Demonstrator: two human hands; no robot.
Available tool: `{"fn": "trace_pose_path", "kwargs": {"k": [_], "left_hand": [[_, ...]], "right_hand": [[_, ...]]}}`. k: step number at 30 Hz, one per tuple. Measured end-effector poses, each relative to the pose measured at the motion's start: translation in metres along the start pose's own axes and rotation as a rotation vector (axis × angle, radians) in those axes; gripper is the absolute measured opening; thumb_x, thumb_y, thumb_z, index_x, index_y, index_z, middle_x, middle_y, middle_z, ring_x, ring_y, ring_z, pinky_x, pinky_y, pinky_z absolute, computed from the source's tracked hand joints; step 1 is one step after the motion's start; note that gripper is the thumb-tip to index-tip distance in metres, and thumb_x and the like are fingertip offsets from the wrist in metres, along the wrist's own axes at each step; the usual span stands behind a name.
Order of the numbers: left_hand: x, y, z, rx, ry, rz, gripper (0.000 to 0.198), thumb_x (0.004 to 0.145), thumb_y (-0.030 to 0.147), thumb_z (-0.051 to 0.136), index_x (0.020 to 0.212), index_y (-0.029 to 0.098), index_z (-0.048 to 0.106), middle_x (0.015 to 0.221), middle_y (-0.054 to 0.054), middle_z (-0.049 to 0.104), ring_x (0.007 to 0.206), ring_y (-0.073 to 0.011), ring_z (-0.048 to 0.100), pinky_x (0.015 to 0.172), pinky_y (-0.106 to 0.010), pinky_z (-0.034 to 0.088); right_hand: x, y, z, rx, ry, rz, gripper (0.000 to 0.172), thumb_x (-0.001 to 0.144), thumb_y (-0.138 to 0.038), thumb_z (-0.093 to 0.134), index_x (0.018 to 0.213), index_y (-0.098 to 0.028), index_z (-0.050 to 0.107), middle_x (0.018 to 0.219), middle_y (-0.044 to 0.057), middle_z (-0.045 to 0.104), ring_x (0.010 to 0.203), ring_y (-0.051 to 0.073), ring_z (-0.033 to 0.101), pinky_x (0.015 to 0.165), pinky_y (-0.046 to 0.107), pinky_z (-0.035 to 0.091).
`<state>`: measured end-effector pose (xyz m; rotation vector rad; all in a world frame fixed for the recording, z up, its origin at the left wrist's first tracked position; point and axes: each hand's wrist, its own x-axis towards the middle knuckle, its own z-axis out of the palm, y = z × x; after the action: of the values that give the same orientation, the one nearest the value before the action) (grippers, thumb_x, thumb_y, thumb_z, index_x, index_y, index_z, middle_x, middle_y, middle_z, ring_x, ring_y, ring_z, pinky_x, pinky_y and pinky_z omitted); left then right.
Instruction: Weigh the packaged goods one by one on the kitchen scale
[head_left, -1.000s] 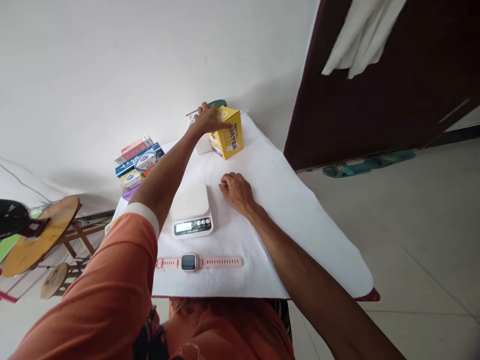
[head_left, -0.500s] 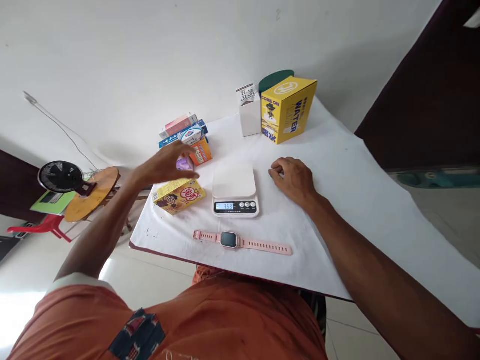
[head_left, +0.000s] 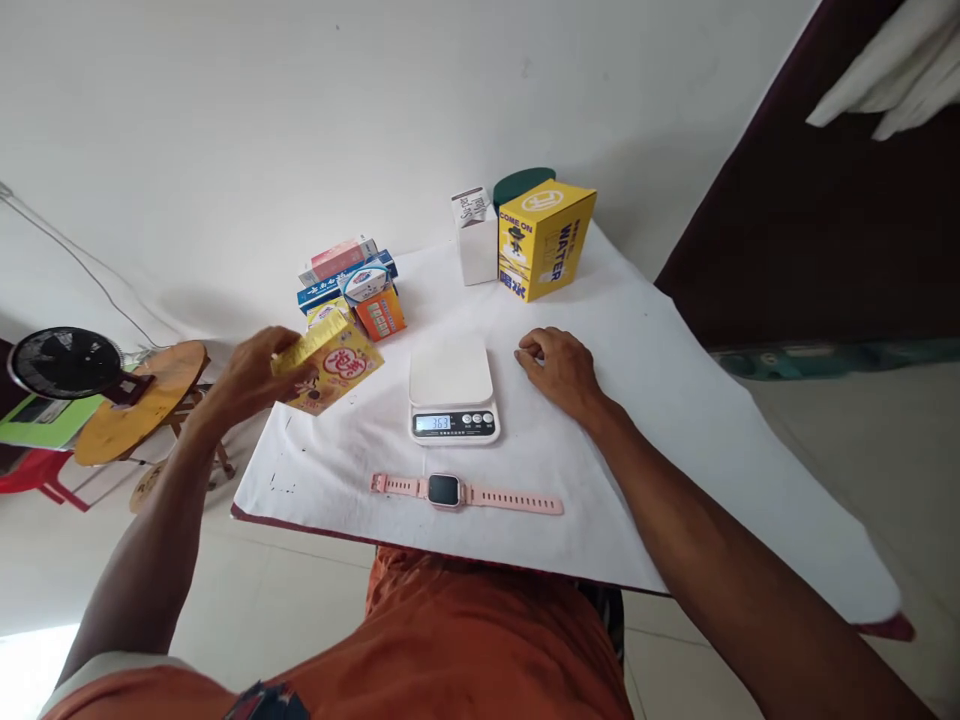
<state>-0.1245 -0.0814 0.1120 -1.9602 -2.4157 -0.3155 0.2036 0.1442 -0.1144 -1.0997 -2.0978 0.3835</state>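
Observation:
My left hand [head_left: 259,372] grips the left end of a small yellow box [head_left: 341,365] printed with red characters and a cartoon figure. The box is tilted, at the left edge of the table; whether it touches the cloth is hard to tell. My right hand [head_left: 559,370] rests on the cloth with its fingers loosely curled in, and no object shows in it. Between the hands sits a white digital scale [head_left: 451,385], its plate bare and its display reading 363. In front of the scale lies a pink-strapped smartwatch [head_left: 444,490], stretched out flat.
Behind the yellow box stand several cartons, among them an orange box [head_left: 381,314] and a pink-and-white box [head_left: 337,260]. At the back are a white box [head_left: 477,245], a large yellow box [head_left: 544,245] and a green round object [head_left: 525,183]. A black fan [head_left: 67,362] is off to the left.
My left hand has taken hold of the small yellow box and lifted or tilted it leftward. My right hand stays beside the scale. The whole view has shifted a little.

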Motion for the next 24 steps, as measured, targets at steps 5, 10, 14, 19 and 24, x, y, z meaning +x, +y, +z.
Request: {"fn": "trace_pose_path", "kwargs": {"k": [5,10,14,19,24], "left_hand": [[0.027,0.045,0.007,-0.084,0.047,0.230,0.049,0.085,0.059,0.068,0.115,0.021,0.067,0.114,-0.009,0.072,0.100,-0.0260,0.067,0.086,-0.038,0.053],[0.059,0.089,0.043,-0.119,-0.082,0.398,0.039,0.088,0.051,0.066,0.112,0.020,0.067,0.107,-0.008,0.071,0.091,-0.0223,0.065,0.081,-0.037,0.052],[0.071,0.101,0.056,-0.125,-0.160,0.440,0.040,0.090,0.052,0.064,0.114,0.020,0.065,0.112,-0.010,0.070,0.100,-0.0256,0.065,0.088,-0.042,0.053],[0.070,0.100,0.052,-0.139,-0.164,0.451,0.053,0.089,0.058,0.067,0.127,0.022,0.059,0.128,-0.011,0.066,0.111,-0.0267,0.065,0.096,-0.044,0.054],[0.064,0.104,0.043,-0.127,-0.114,0.452,0.064,0.086,0.061,0.072,0.135,0.023,0.056,0.133,-0.011,0.063,0.119,-0.0284,0.063,0.103,-0.046,0.052]], "right_hand": [[0.001,0.000,0.001,0.014,0.013,0.019,0.004,0.084,-0.019,0.059,0.084,-0.022,0.061,0.085,0.008,0.069,0.082,0.025,0.061,0.082,0.039,0.046],[0.002,-0.003,-0.003,0.027,0.000,0.025,0.004,0.084,-0.019,0.059,0.085,-0.022,0.061,0.087,0.008,0.069,0.083,0.025,0.061,0.082,0.038,0.046],[0.002,-0.002,-0.002,0.026,-0.005,0.040,0.005,0.084,-0.018,0.059,0.086,-0.022,0.062,0.086,0.008,0.070,0.082,0.025,0.060,0.081,0.038,0.046],[0.003,-0.003,0.000,0.008,-0.007,0.054,0.006,0.084,-0.017,0.059,0.086,-0.021,0.063,0.087,0.009,0.070,0.083,0.026,0.060,0.082,0.038,0.045],[0.003,-0.007,-0.004,0.006,-0.032,0.070,0.008,0.086,-0.017,0.058,0.089,-0.020,0.065,0.090,0.009,0.070,0.086,0.026,0.061,0.084,0.038,0.045]]}}
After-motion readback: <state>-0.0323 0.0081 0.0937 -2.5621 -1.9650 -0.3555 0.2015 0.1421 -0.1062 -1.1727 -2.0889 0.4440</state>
